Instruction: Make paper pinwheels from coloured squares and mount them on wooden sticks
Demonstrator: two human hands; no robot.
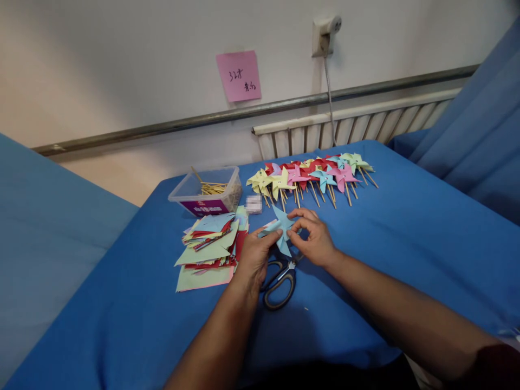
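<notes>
Blue paper pinwheel (284, 228) is held approx. centre, over the tabletop (406, 216). L hand (257, 252) pinches it betw. thumb & fingers; R hand (314, 238), fingers curved, is at its 3 o'clock edge, whether gripping I cannot tell. Scissors (291, 266) lie at 6 o'clock, paper stack (209, 246) at 9, plastic box (205, 207) w/ sticks (213, 188) at 10, other pinwheels (343, 175) at 1.

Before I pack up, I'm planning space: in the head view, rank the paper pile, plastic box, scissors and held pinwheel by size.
Paper pile
Plastic box
Scissors and held pinwheel: too alike to rank, both partly hidden
</notes>
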